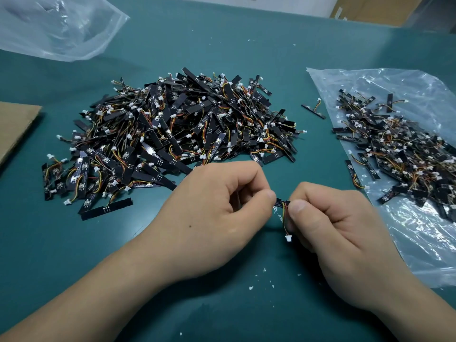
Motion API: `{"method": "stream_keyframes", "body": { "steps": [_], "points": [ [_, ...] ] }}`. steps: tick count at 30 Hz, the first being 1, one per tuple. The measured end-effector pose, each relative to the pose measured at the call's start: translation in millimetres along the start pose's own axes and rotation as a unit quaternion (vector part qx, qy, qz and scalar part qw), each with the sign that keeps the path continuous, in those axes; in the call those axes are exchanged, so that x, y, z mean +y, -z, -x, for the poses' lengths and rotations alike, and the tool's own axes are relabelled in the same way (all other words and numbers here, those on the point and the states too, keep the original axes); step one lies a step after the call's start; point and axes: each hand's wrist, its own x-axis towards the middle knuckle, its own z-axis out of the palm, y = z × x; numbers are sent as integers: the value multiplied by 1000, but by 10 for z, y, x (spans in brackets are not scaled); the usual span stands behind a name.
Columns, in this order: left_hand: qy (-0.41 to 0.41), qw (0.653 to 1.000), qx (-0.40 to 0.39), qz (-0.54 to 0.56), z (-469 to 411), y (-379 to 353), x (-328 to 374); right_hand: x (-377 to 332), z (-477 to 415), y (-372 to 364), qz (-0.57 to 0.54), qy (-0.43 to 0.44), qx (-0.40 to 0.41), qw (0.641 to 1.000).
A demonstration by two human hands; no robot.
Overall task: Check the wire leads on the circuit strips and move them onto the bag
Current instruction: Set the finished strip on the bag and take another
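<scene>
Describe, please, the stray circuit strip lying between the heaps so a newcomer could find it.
Start at the big pile on the green table. Just right of it, short of the clear bag, one strip lies alone on bare table, touching neither heap.

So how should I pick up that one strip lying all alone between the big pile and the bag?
Pinch the lone strip across its long black edges, coming straight down from above: it lies flat on the mat with nothing on top. Probably not by its thin wires, which could pull loose.
</scene>
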Motion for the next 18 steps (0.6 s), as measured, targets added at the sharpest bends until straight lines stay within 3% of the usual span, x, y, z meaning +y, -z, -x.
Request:
{"method": "stream_keyframes", "body": {
  "steps": [18],
  "points": [
    [-6, 1000, -5, 3, 9, 18, 11, -11, 9, -1, 4, 8, 10, 1000]
  ]
}}
